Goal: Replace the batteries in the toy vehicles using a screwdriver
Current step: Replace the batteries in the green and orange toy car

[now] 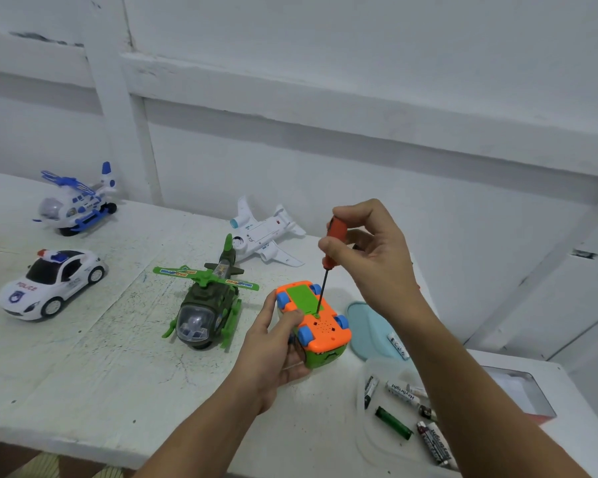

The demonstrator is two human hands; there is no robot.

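Nearest, below the right forearm, batteries lie in a clear tub. The left hand grips the upturned orange toy car. The right hand pinches the screwdriver, its tip at the screw by the green battery cover. I judge the cover screw is the step in hand; next calls for steady, upright turns. Left of the hands sits a green helicopter; beyond, a white plane on the scuffed white bench, white panelled wall behind.

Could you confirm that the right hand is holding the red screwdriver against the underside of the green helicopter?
Not quite: the head view shows the right hand holding the red screwdriver against the underside of the orange car.
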